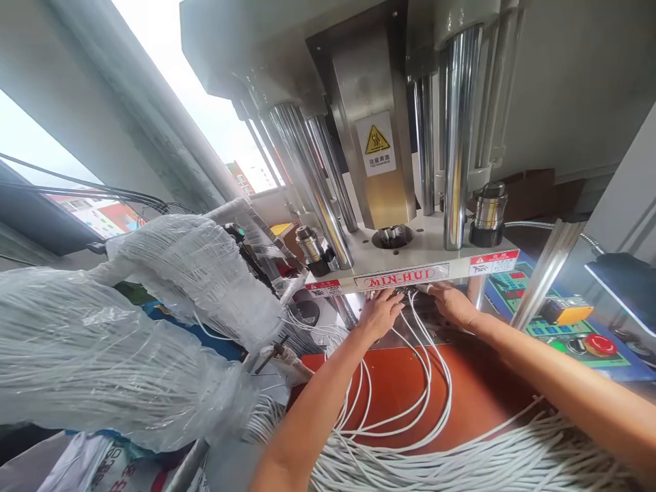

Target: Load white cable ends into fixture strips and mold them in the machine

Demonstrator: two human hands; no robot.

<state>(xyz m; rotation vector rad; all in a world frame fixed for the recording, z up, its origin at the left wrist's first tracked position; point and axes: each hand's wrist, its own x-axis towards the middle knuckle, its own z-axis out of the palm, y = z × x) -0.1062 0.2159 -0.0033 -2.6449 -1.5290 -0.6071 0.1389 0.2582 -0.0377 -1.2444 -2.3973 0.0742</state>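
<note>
Both of my hands reach under the plate of an upright press (334, 275) marked MIN-HUI. My left hand (378, 316) is at the mould area, its fingers stretched out and slightly apart next to the ends of several white cables (427, 362). On the right of those ends, my right hand (452, 305) has its fingers bent together, pointing left. Its fingertips are partly hidden by the plate edge, so what they hold cannot be made out. The cables hang from the dark metal mould (435, 320) and loop down over a red-brown table (394, 393).
A thick heap of white cables (410, 471) lies along the front. Plastic-wrapped cable bundles (128, 355) hang at the left. Right of the press is a control panel (564, 335) with a red emergency button (599, 345). A high-temperature sign (376, 143) marks the nozzle block above.
</note>
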